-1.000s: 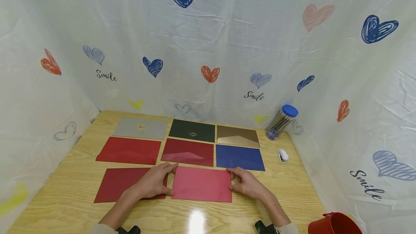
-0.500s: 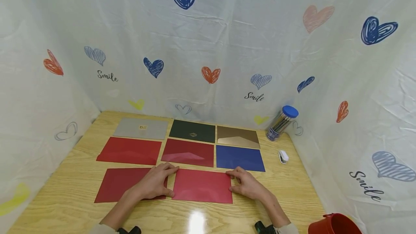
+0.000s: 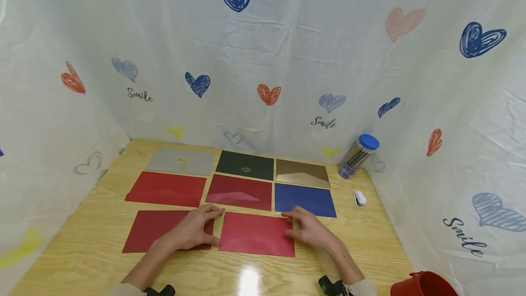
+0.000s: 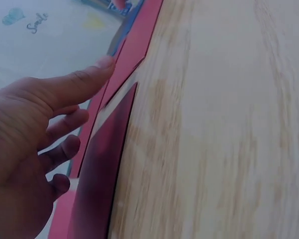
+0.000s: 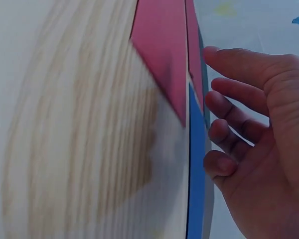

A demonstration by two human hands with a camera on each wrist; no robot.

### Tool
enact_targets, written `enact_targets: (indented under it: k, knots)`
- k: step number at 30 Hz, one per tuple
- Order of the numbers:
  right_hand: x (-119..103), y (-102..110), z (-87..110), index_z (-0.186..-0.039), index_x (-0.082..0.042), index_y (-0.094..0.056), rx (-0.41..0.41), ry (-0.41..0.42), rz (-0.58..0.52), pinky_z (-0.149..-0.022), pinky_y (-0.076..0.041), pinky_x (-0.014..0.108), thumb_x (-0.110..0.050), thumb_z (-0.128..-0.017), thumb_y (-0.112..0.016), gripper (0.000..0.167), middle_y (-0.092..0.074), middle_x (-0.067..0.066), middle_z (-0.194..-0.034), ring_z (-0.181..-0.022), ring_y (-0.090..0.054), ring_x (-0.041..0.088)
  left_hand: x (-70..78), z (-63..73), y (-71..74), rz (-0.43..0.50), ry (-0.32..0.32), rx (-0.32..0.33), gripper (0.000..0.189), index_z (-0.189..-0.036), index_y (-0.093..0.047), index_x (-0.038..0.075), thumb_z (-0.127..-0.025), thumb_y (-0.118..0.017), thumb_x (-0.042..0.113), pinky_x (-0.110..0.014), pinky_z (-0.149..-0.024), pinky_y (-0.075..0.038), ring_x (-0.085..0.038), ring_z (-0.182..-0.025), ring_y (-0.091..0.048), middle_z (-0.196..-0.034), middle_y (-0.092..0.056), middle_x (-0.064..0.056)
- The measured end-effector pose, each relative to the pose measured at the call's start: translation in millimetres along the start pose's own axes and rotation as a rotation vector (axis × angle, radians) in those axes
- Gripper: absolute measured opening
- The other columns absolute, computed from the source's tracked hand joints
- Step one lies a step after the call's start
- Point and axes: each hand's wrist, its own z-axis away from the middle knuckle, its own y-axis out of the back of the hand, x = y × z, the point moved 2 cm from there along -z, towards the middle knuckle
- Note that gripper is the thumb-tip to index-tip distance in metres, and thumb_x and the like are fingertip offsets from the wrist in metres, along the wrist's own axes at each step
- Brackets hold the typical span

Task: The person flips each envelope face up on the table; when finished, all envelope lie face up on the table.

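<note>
A flat red card-like rectangle (image 3: pixel 255 235) lies on the table between my two hands. My left hand (image 3: pixel 193 228) is at its left edge, thumb and fingers spread apart, over the right part of a dark red rectangle (image 3: pixel 149 231). In the left wrist view the left thumb (image 4: pixel 82 82) is extended and the other fingers bend loosely, holding nothing. My right hand (image 3: pixel 311 229) hovers over the red rectangle's right edge. The right wrist view shows the right fingers (image 5: pixel 231 112) loosely bent and apart from the rectangles.
Behind lie bright red (image 3: pixel 166 188), crimson (image 3: pixel 238 188) and blue (image 3: pixel 305 200) rectangles. Grey (image 3: pixel 164 161), dark green (image 3: pixel 242 162) and brown (image 3: pixel 302 169) ones form the back row. A blue-lidded jar (image 3: pixel 354 160), small white stapler-like object (image 3: pixel 359 198) and red bucket (image 3: pixel 404 287) stand right.
The red rectangle has settled flat on the table. My right hand has let go of its right edge and shifted slightly left over it; my left hand stays near its left edge.
</note>
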Motion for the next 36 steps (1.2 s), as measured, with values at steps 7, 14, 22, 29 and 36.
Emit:
enact_targets:
  k: [7, 14, 22, 29, 36]
  knots:
    - [-40, -21, -30.8, -0.139, -0.017, -0.061, -0.072, 0.080, -0.040, -0.079, -0.049, 0.026, -0.030, -0.093, -0.073, 0.049, -0.063, 0.000, -0.119, -0.096, -0.055, 0.012, -19.5, 23.7, 25.4, 0.143, 0.070, 0.047, 0.067, -0.139, -0.061, 0.013, -0.083, -0.082, 0.042, -0.027, -0.075, -0.046, -0.017, -0.095, -0.051, -0.121, -0.061, 0.002]
    - [-84, -47, -63.7, -0.146, -0.022, -0.055, -0.171, 0.160, 0.033, -0.103, -0.047, 0.033, -0.038, -0.094, -0.071, 0.056, -0.057, -0.007, -0.140, -0.127, -0.053, 0.011, -42.8, 55.8, 60.2, 0.140, 0.138, 0.146, 0.054, -0.130, -0.067, 0.013, -0.084, -0.081, 0.038, -0.024, -0.069, -0.043, -0.013, -0.084, -0.050, -0.113, -0.068, 0.003]
    - [-114, -66, -90.5, -0.145, -0.025, -0.054, -0.223, 0.239, 0.098, -0.107, -0.043, 0.029, -0.035, -0.094, -0.071, 0.055, -0.055, -0.011, -0.142, -0.131, -0.050, 0.008, -72.8, 99.7, 94.0, 0.084, 0.205, 0.245, 0.044, -0.123, -0.070, 0.009, -0.087, -0.080, 0.031, -0.023, -0.062, -0.039, -0.004, -0.074, -0.048, -0.102, -0.071, -0.001]
    - [-123, -82, -101.3, -0.143, -0.023, -0.057, -0.276, 0.299, 0.129, -0.100, -0.044, 0.021, -0.038, -0.095, -0.070, 0.052, -0.058, -0.013, -0.137, -0.123, -0.052, 0.004, -94.3, 134.6, 105.3, -0.007, 0.313, 0.306, 0.044, -0.121, -0.071, 0.006, -0.086, -0.080, 0.031, -0.024, -0.057, -0.034, -0.002, -0.065, -0.044, -0.073, -0.052, 0.006]
    - [-129, -88, -102.2, -0.142, -0.024, -0.058, -0.293, 0.323, 0.181, -0.100, -0.043, 0.019, -0.035, -0.095, -0.070, 0.049, -0.061, -0.014, -0.134, -0.120, -0.053, 0.002, -102.9, 147.1, 104.2, -0.038, 0.313, 0.320, 0.036, -0.120, -0.073, 0.006, -0.090, -0.077, 0.026, -0.023, -0.059, -0.036, 0.002, -0.068, -0.044, -0.078, -0.060, 0.010]
